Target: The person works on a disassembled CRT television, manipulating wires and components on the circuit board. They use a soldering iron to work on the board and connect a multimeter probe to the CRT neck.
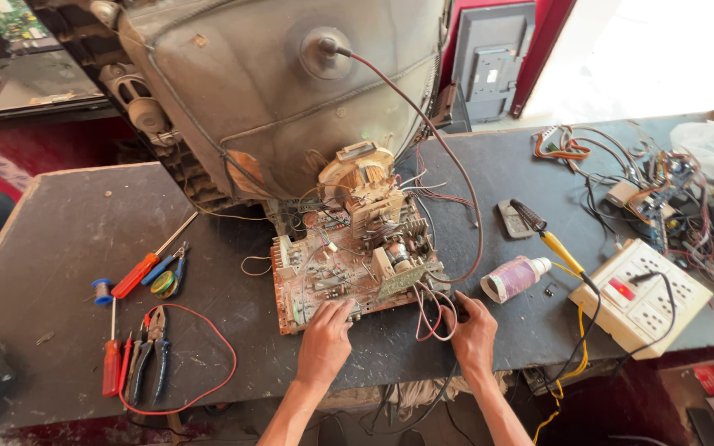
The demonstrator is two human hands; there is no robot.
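A dusty picture tube (pixel 291 91) stands on the dark workbench (pixel 68 239), its neck joined to a brown circuit board (pixel 336 272) crowded with parts. My left hand (pixel 324 343) rests on the board's near edge, fingers bent down onto it. My right hand (pixel 473 330) lies at the board's right corner, fingers among a bundle of red and black wires (pixel 435 318). Whether it grips them is hard to tell. A thick red lead (pixel 448 157) runs from the tube's cap down to the board.
Left of the board lie red screwdrivers (pixel 138 272), pliers (pixel 152 351), solder reels (pixel 163 283) and a red wire loop (pixel 208 363). To the right are a small bottle (pixel 512 278), a soldering iron (pixel 543 231), a white socket board (pixel 642 297) and tangled circuit boards (pixel 687 206).
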